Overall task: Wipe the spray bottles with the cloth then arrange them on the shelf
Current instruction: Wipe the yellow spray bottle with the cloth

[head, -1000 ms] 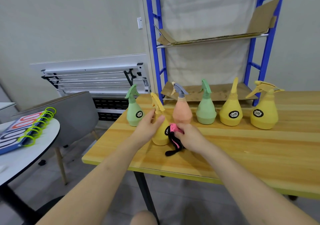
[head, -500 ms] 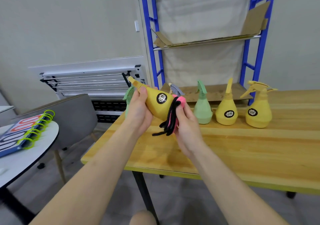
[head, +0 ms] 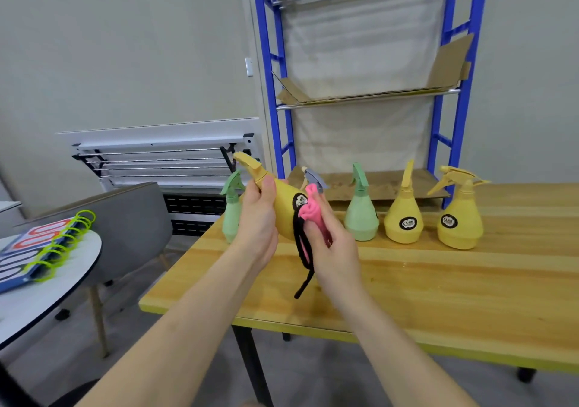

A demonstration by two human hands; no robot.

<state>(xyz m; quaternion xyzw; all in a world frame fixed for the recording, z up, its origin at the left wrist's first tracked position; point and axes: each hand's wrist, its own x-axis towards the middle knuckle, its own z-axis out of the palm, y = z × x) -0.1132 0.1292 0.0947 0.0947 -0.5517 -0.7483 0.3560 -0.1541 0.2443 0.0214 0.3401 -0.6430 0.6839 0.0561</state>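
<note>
Left hand point(head: 258, 218) is clamped round a tilted yellow spray bottle point(head: 283, 207); a pink cloth point(head: 310, 215) is pressed to it by the gripping right hand point(head: 332, 243). Wiping step judged under way. Next, the body should be rubbed all round, then the bottle stood on the blue shelf point(head: 369, 96).

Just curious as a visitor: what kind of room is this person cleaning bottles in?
Probably a plain workroom or office space set up for practice, not a home. A wooden table holds a row of spray bottles, a blue metal shelf rack lined with cardboard stands behind it, and a grey chair sits by a round table.
</note>
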